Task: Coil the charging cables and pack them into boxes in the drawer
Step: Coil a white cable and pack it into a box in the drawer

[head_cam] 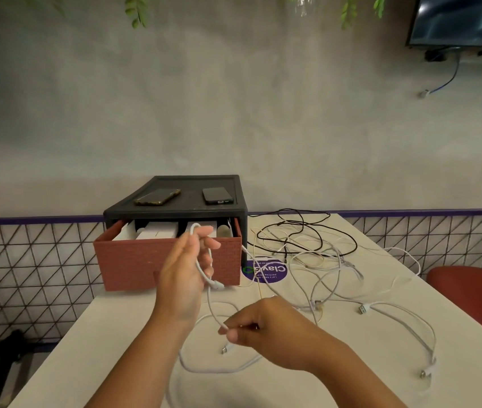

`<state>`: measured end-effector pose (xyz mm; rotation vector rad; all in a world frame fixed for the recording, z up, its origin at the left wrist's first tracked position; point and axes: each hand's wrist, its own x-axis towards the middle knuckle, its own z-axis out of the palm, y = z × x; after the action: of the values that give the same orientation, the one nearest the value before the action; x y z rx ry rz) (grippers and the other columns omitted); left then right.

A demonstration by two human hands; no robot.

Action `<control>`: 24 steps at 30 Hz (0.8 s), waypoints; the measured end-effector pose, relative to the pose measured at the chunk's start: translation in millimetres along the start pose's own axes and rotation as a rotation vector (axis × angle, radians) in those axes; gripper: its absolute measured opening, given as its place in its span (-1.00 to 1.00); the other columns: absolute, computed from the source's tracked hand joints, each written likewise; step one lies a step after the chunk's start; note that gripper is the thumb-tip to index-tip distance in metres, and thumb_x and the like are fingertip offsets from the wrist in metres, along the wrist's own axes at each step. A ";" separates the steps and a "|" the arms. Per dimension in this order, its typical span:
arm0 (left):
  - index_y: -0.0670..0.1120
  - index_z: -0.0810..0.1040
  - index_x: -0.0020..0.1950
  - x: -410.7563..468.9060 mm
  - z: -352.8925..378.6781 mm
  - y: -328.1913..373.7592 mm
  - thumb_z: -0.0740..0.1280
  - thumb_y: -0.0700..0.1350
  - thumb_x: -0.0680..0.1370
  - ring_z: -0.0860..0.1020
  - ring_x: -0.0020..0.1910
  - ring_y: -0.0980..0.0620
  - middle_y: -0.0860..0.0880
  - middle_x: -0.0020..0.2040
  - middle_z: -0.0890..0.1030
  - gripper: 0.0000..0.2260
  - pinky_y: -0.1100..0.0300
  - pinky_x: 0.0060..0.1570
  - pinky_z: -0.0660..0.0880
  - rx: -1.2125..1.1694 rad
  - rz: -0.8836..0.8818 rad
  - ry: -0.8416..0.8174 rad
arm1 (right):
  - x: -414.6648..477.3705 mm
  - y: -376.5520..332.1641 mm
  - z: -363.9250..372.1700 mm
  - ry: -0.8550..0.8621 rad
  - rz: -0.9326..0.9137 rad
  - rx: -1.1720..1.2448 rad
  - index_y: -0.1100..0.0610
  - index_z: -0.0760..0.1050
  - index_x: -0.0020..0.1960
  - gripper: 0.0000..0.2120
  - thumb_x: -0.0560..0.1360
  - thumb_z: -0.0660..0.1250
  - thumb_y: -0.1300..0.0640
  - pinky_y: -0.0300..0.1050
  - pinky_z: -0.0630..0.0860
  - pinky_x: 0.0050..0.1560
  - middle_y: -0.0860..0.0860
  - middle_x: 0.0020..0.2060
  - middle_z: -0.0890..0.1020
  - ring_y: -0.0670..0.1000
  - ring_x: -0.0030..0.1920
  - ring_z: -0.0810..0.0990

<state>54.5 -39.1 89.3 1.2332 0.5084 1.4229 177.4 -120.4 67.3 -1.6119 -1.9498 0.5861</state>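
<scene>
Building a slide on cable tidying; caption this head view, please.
Left hand holds a loop of white cable, right hand pinches its slack, before the open red drawer of boxes.

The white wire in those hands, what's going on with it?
A person is coiling a white cable. The left hand holds a loop of it up in front of the open red drawer, and the right hand pinches the cable lower down. White boxes sit in the drawer. More cables lie tangled on the table, not yet coiled.
</scene>
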 end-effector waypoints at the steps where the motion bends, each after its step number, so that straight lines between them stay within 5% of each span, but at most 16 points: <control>1: -0.04 0.55 -0.02 -1.2 -0.7 -3.0 0.06 -0.11 0.64 0.39 -0.30 0.13 0.00 -0.21 0.54 -0.74 0.25 -0.29 0.31 0.077 0.023 -0.030 | 0.5 -3.2 -2.7 0.014 -0.019 -0.007 0.03 0.60 0.13 -0.78 0.52 0.31 0.04 -0.19 0.50 0.09 -0.07 0.05 0.66 -0.11 0.03 0.60; 5: -0.05 0.55 -0.02 -4.9 -5.4 -6.7 0.12 -0.08 0.62 0.45 -0.34 0.17 0.06 -0.34 0.55 -0.78 0.31 -0.28 0.40 0.298 0.081 -0.158 | 5.4 -14.0 -14.6 0.207 -0.133 -0.035 0.04 0.63 0.06 -0.83 0.48 0.37 0.09 -0.26 0.43 -0.12 -0.17 -0.25 0.60 -0.20 -0.23 0.51; 10: -0.20 0.49 -0.19 -12.0 -0.9 -5.1 0.05 -0.17 0.62 0.31 -0.52 0.14 0.05 -0.55 0.35 -0.70 0.32 -0.48 0.29 0.331 -0.026 -0.248 | 15.8 -23.4 -33.1 0.385 -0.288 0.070 0.06 0.66 -0.09 -0.89 0.42 0.43 0.22 -0.27 0.49 -0.10 -0.11 -0.27 0.63 -0.16 -0.18 0.58; 14: -0.21 0.48 -0.29 -14.1 2.1 0.1 0.10 0.05 0.48 0.16 -0.61 0.13 0.04 -0.60 0.21 -0.63 0.26 -0.55 0.22 0.098 -0.197 -0.312 | 29.1 -20.6 -44.2 0.530 -0.234 -0.012 0.10 0.65 -0.05 -0.85 0.39 0.46 0.13 -0.43 0.33 -0.27 -0.21 -0.35 0.45 -0.29 -0.26 0.47; 19: -0.16 0.52 -0.41 -10.4 -1.1 11.3 0.16 0.02 0.44 0.12 -0.66 0.17 0.04 -0.62 0.17 -0.65 0.37 -0.64 0.15 -0.269 -0.369 -0.307 | 35.3 -11.7 -43.9 0.446 -0.178 0.187 -0.02 0.59 -0.21 -0.74 0.41 0.22 -0.14 -0.30 0.35 -0.29 -0.16 -0.40 0.48 -0.20 -0.36 0.43; 24: -0.16 0.49 -0.35 -8.1 0.8 12.2 0.22 -0.04 0.44 0.15 -0.65 0.17 0.04 -0.60 0.19 -0.76 0.34 -0.62 0.20 -0.207 -0.343 -0.249 | 29.6 -16.2 -35.0 0.315 -0.158 0.526 0.10 0.49 -0.26 -0.70 0.60 0.12 0.15 -0.43 0.27 -0.49 -0.05 -0.49 0.47 -0.22 -0.57 0.36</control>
<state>48.3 -50.1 96.7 1.0778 0.3693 0.9900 183.9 -94.7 108.1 -1.1321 -1.5114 0.6664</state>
